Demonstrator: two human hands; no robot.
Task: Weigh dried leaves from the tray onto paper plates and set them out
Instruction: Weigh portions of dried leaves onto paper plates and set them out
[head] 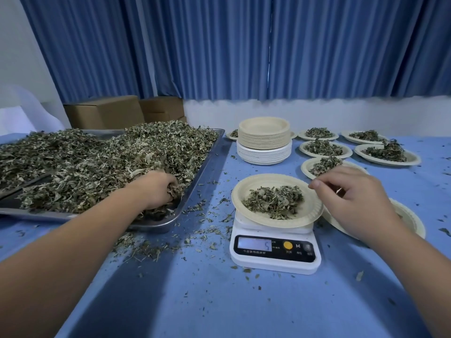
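Cool, even light casts soft shadows on the tablecloth (219, 301); edges bow, slightly blurred.

Shows a table (219, 301) draped in blue cloth, bearing a large metal tray (195, 189) at the left, its near right corner close to a white digital scale (275, 262) at centre front. Places behind the scale a tall stack of empty paper plates (264, 142), cream over white, with filled paper plates (347, 152) in rows to its right toward the far edge, one half hidden behind the stack, and a further plate (415, 223) just right of the scale, partly covered. Includes loose leaf fragments (146, 247) strewn over the cloth, thickest between tray and scale, sparser toward the right edge.
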